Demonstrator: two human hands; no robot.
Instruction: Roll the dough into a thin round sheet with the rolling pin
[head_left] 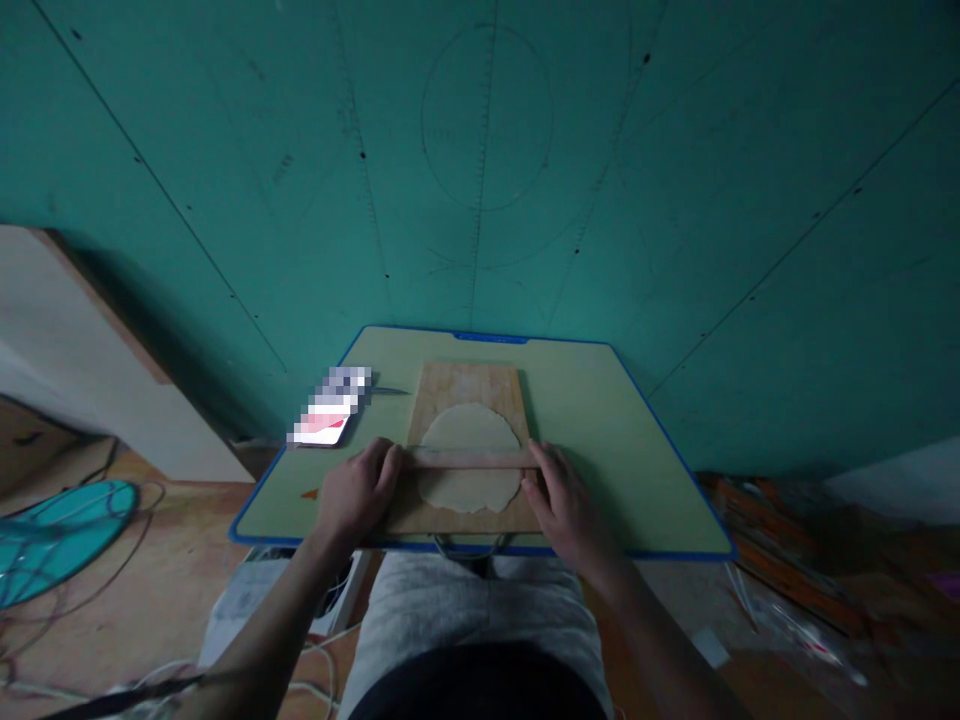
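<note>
A flat, roughly round sheet of dough [469, 426] lies on a wooden board [469, 378]. Across its middle rests a wooden rolling pin [466, 458], running left to right. My left hand [358, 490] is closed round the pin's left end, just past the dough's edge. At the other end, my right hand [561, 500] grips the pin with its fingers bent over it. The dough shows both above and below the pin; the strip beneath it is hidden.
The board lies on a pale green table [600, 430] with a blue rim. A phone [330, 410] with a lit screen is on the left, a thin knife-like object [390, 391] beside it. Behind stands a green wall [480, 180]. Cables [330, 670] trail across the floor.
</note>
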